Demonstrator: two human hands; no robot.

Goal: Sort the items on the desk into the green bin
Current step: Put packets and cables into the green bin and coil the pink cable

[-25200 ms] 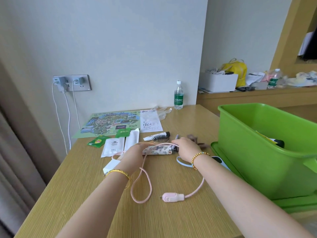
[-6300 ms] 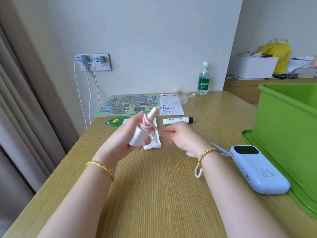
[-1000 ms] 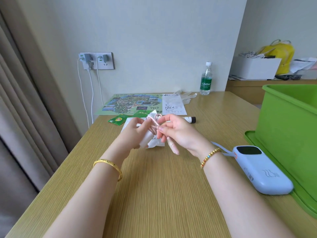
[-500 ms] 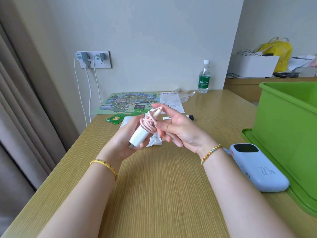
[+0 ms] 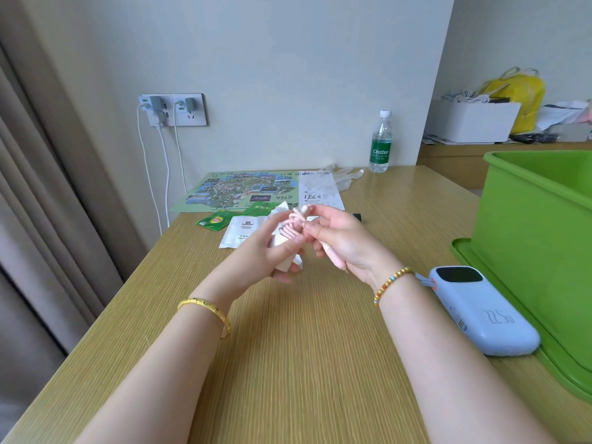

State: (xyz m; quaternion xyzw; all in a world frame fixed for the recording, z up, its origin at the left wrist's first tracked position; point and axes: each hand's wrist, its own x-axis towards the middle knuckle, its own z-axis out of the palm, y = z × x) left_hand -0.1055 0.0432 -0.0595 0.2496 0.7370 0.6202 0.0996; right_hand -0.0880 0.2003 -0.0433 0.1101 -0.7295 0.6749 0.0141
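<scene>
Both hands work above the wooden surface [image 5: 288, 363], raised clear of it. The left hand [image 5: 272, 251] grips a white charger block wound with thin pink cable [image 5: 293, 227]; the right hand [image 5: 339, 243] pinches the cable's loose end at the coil, with the pink plug tip [image 5: 336, 262] projecting below its palm.

Step in hand, by my judgement: securing the loose end so the bundle holds together. The next move calls for tucking that end under a turn, then carrying the bundle right and over the rim of the green plastic bin [image 5: 538, 219].

Against the picture half a second back, the right hand now has its fingers closed on the cable end rather than extended, and the coil sits more hidden between the two hands.

A pale blue power bank [image 5: 483, 312] lies just beside the bin's base; sachets and a printed map [image 5: 237, 190] lie farther off, unsorted.
</scene>
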